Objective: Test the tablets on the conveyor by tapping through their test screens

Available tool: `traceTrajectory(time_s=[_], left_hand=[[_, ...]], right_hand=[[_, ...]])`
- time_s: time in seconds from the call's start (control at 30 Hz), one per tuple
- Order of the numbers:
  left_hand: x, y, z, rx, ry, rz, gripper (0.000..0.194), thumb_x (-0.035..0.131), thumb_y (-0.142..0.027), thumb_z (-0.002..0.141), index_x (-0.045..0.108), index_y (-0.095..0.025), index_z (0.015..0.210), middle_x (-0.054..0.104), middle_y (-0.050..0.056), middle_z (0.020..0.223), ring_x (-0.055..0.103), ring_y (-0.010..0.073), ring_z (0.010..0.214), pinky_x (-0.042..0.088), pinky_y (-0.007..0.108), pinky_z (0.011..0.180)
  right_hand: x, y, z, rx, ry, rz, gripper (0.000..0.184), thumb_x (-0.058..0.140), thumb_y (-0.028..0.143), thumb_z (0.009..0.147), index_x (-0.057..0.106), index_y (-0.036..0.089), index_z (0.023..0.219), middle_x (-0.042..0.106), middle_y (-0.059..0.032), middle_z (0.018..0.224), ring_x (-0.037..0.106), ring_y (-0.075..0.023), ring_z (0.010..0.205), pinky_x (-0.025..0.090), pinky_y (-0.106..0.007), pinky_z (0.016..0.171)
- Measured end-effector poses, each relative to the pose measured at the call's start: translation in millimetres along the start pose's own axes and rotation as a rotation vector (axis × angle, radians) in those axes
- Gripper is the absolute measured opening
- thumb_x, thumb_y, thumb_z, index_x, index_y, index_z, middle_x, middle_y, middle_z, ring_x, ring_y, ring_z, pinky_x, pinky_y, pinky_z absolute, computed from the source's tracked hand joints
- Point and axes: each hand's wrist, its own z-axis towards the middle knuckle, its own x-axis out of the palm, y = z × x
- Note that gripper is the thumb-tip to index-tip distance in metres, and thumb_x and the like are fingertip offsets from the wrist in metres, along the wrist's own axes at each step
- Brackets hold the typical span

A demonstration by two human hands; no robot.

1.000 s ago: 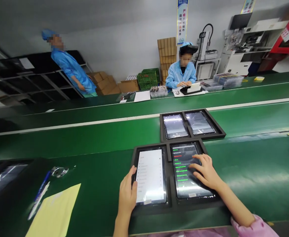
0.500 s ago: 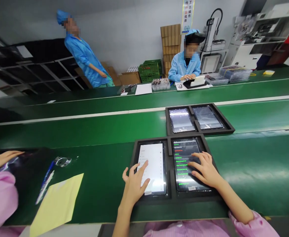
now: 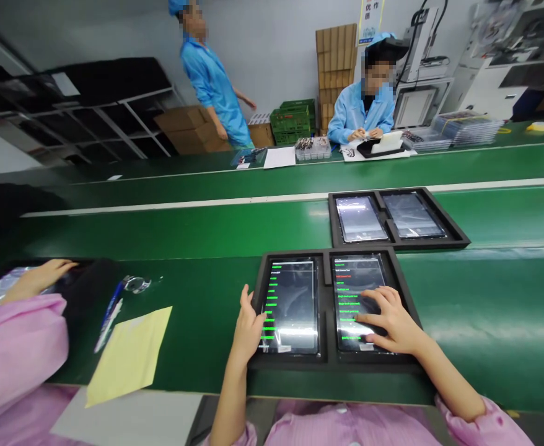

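Observation:
Two tablets lie side by side in a black foam tray at the front of the green bench. The left tablet shows a dark screen with a list of mostly green lines. My left hand is at its left edge, fingers apart, thumb over the screen's side. On the right tablet there is a similar list with one red line. My right hand is spread over that screen, its fingertips on or just above the glass. Neither hand grips anything.
Behind stands a second foam tray with two tablets. To the left lie a yellow sheet, a blue pen and a clear tape roll. A co-worker's hand rests farther left. Two people in blue are across the bench.
The left tablet's screen has gone from a white page to a dark list with green lines. My left hand has drawn back to its left edge. My right fingers sit lower on the list.

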Motion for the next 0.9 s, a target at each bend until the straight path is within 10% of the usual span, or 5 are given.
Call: traceTrajectory(time_s=[0.2, 0.9], left_hand=[[-4.7, 4.2, -4.9, 0.095, 0.084, -0.022, 0.086, 0.048, -0.019, 0.078, 0.009, -0.018, 0.155, 0.025, 0.016, 0.158, 0.023, 0.0312, 0.147, 0.022, 0.054, 0.119], [1.3, -4.2, -3.4, 0.145, -0.137, 0.14, 0.057, 0.037, -0.045, 0.098, 0.032, -0.018, 0.148, 0.042, 0.017, 0.147, 0.041, 0.0288, 0.137, 0.036, 0.05, 0.112]], right_hand=[[1.4, 5.1, 1.1, -0.073, 0.056, 0.054, 0.042, 0.045, 0.057, 0.096, 0.071, 0.029, 0.114, 0.045, -0.0133, 0.13, 0.042, -0.0336, 0.11, 0.036, -0.053, 0.093], [1.5, 7.1, 1.8, -0.086, -0.024, 0.074, 0.051, 0.032, 0.057, 0.101, 0.066, 0.022, 0.119, 0.052, -0.0151, 0.12, 0.049, -0.031, 0.105, 0.041, -0.048, 0.088]])
